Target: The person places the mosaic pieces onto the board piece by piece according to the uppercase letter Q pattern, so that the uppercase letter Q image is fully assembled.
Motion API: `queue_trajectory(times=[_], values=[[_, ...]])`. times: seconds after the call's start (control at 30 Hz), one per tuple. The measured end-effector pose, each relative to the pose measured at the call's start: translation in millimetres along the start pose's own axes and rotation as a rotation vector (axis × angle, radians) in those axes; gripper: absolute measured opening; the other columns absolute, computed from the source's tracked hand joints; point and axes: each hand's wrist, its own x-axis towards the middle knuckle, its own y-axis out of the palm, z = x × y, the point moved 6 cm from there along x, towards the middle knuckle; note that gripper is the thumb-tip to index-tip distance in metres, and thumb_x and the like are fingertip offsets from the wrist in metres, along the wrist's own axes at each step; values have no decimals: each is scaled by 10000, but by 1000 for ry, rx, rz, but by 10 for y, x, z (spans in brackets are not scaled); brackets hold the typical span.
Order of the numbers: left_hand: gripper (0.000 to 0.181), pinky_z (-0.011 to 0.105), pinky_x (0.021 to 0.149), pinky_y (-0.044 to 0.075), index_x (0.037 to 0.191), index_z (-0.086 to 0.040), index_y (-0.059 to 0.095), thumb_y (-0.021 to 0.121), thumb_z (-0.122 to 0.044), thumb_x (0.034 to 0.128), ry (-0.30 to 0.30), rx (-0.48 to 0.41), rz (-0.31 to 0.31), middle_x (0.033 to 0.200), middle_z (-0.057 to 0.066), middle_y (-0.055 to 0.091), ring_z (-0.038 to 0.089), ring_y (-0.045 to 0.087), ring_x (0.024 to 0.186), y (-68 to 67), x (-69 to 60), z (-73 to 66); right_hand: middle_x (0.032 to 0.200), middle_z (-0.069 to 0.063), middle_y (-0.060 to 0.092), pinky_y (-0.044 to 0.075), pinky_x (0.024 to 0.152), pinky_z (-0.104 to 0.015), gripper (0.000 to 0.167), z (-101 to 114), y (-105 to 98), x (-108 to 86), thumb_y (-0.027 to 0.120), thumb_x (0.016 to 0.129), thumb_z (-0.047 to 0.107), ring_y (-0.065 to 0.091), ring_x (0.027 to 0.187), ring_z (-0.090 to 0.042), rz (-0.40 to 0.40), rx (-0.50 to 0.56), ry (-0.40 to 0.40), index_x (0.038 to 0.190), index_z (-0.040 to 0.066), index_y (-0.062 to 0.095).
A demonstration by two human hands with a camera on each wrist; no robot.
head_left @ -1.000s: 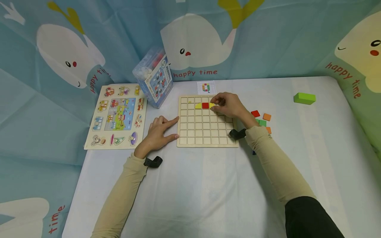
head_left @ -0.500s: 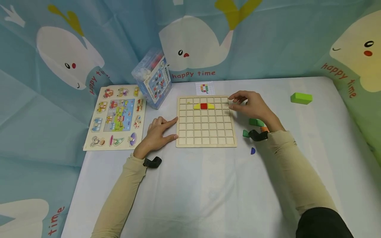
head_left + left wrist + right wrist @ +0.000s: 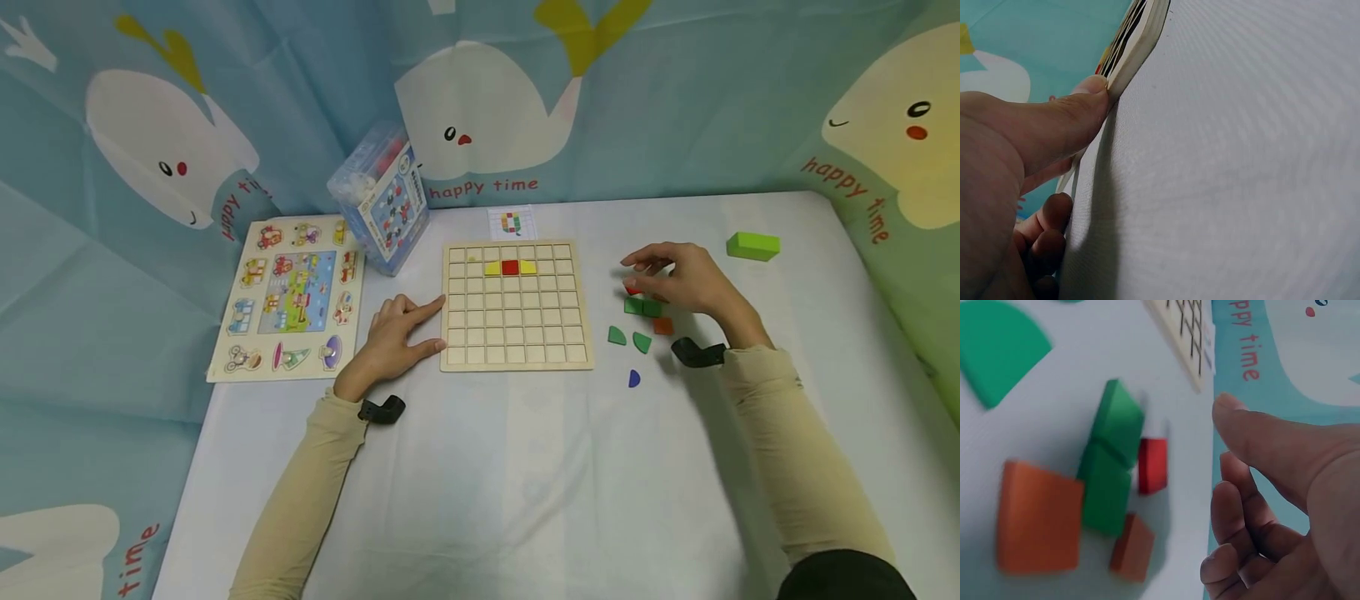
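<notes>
A wooden grid board (image 3: 517, 333) lies mid-table, with a red square (image 3: 510, 267) between two yellow pieces (image 3: 528, 267) in one of its upper rows. My left hand (image 3: 393, 340) rests at the board's left edge, its thumb and forefinger spread and touching the rim; the left wrist view has the thumb (image 3: 1066, 122) against that edge. My right hand (image 3: 686, 279) hovers over loose pieces right of the board, holding nothing. Below it are a partly hidden red square (image 3: 1153, 465), two green squares (image 3: 1110, 487) and orange squares (image 3: 1041, 519).
Two green quarter-rounds (image 3: 641, 342) and a blue half-round (image 3: 634, 378) lie nearer the front. A pattern card (image 3: 527, 233) lies behind the board. Leftward are a picture puzzle (image 3: 225, 354) and a clear plastic box (image 3: 390, 208). A bright green block (image 3: 753, 246) sits at back right.
My right hand has let go of the right yellow piece on the board and moved right, over the loose pieces. My left hand stays at the board's edge.
</notes>
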Motion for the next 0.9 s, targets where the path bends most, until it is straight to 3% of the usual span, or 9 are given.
queue_trajectory(times=[0.2,0.37,0.53,0.73,0.9], values=[[719,411,842,264,1604,-171,493,790,-325,967,6,5,1,1061,118,469,266,353,937,7,0,-3,1080,-125,734,447,733,-247,296,-125,-3,-115,805,965,215,583,939,-158,13,-34,10,1224,76,773],[714,409,839,269,1603,-178,494,785,-336,972,5,7,1,1067,117,475,263,359,938,7,4,7,1028,-98,725,446,702,-253,298,-204,12,-189,828,950,263,558,932,-220,24,-52,33,1177,74,787],[716,411,844,270,1602,-179,496,790,-334,968,1,2,0,1071,119,477,264,361,942,-2,4,-6,1012,-88,693,436,688,-273,290,-233,50,-227,845,935,266,548,948,-230,42,-48,57,1152,80,795],[718,411,838,275,1605,-177,491,788,-333,969,-1,5,2,1074,119,479,265,364,944,-2,0,-5,1030,-99,699,452,758,-314,357,-262,89,-251,889,887,291,554,1003,-258,48,-69,86,1135,54,791],[726,408,841,274,1606,-184,491,792,-340,964,-2,11,5,1078,119,477,264,360,945,0,4,0,1014,-108,698,451,754,-280,371,-277,128,-268,910,862,283,567,976,-258,42,-82,78,1115,40,786]])
